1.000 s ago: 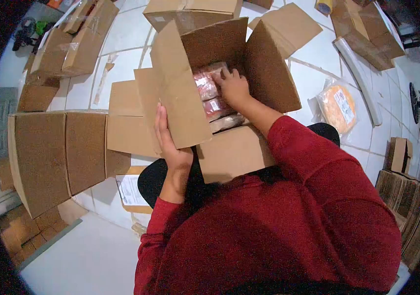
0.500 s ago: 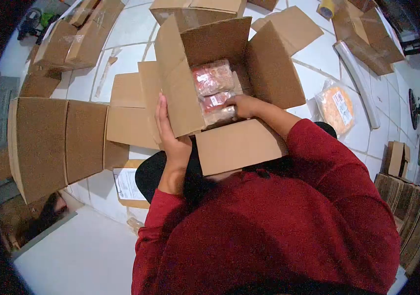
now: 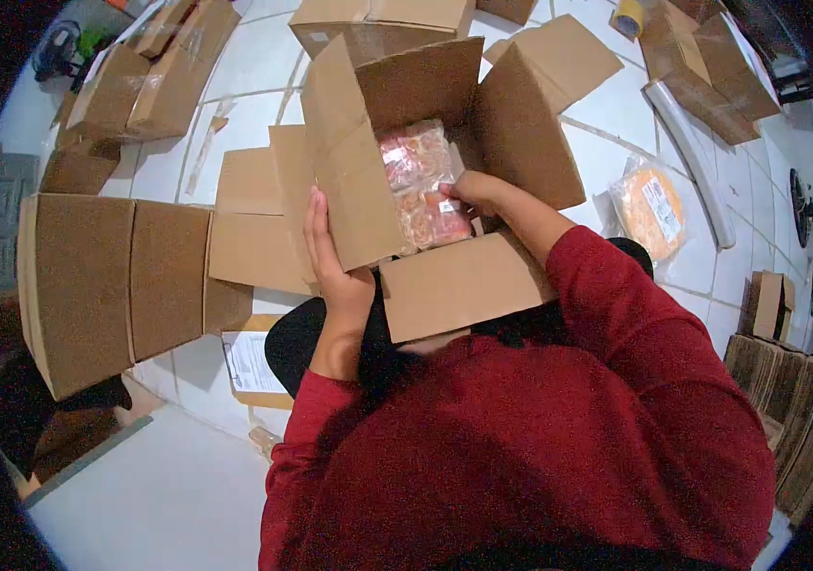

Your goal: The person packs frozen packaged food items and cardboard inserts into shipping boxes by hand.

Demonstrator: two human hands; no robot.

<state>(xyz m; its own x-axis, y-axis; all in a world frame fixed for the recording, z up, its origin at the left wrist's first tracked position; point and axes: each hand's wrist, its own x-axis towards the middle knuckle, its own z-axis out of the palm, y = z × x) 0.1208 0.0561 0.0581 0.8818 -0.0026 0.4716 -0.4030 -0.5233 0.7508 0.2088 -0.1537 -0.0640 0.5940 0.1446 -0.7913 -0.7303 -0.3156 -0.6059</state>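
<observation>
An open cardboard box (image 3: pixel 528 133) stands before me with its flaps spread. Inside it lie two clear plastic-wrapped packs with orange-red contents, an upper pack (image 3: pixel 414 155) and a lower pack (image 3: pixel 433 217). My right hand (image 3: pixel 476 193) reaches into the box, thumb on the lower pack's right edge and fingers closed around that side, partly hidden. Against the outside of the left flap (image 3: pixel 354 162) rests my left hand (image 3: pixel 333 262), its fingers stretched out flat. The near flap (image 3: pixel 464 285) folds down toward my lap.
On the tiled floor at right lie a wrapped orange pack (image 3: pixel 649 211) and a long pale tube (image 3: pixel 687 157). Left stand tall cartons (image 3: pixel 83 285) near a clipboard (image 3: pixel 256 362) with paper. Flattened cardboard (image 3: pixel 787 390) is stacked at lower right. Tape (image 3: pixel 627 17) sits at the back.
The lower pack has turned so more of its orange-red face shows. My right hand has shifted slightly up with it. My left hand stays on the flap. A dark shape has appeared at lower left.
</observation>
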